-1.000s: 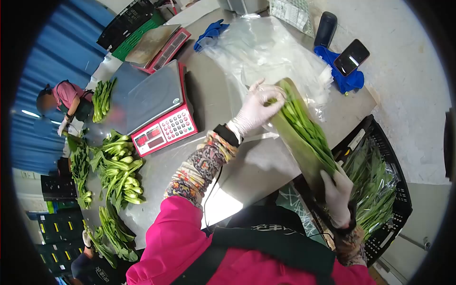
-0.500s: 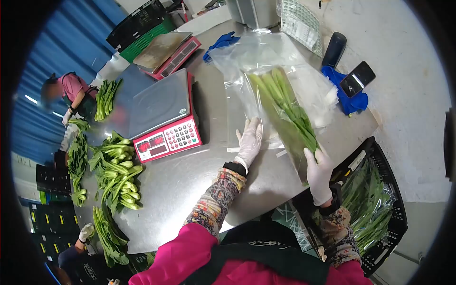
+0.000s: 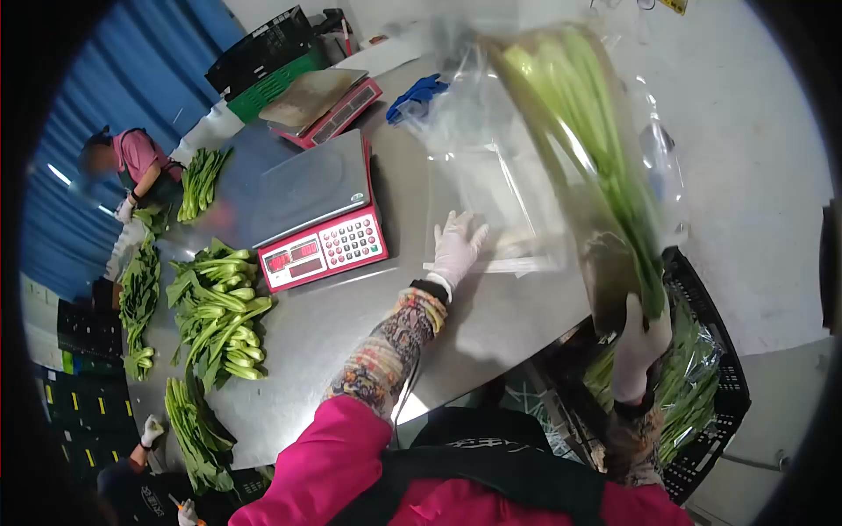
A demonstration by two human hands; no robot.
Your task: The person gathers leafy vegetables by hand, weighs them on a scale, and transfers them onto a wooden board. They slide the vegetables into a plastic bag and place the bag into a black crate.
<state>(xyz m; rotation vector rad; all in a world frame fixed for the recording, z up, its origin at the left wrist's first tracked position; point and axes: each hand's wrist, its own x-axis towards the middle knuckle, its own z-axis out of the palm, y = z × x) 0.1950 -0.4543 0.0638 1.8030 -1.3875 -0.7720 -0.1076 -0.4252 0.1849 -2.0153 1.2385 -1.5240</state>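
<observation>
My right hand (image 3: 638, 358), in a white glove, grips the lower end of a clear bag of leafy green vegetables (image 3: 589, 145). The bag is raised off the table, with the pale stems pointing up and away from me and the leaves near my hand; it is slightly blurred. My left hand (image 3: 458, 252), also gloved, rests with its fingers spread at the near edge of a stack of flat clear plastic bags (image 3: 491, 188) on the metal table. To its left stands a red weighing scale (image 3: 324, 245) with a grey pan.
Loose bunches of greens (image 3: 224, 316) lie on the table (image 3: 324, 368) at the left. A black crate (image 3: 724, 351) with bagged greens stands at my right. Behind are a second scale (image 3: 329, 110) and a blue cloth (image 3: 417, 95). A co-worker (image 3: 140, 162) works at the far left.
My right hand has lifted the bag of greens off the stack and moved it right, over the crate side. My left hand stays on the stack, fingers now more spread.
</observation>
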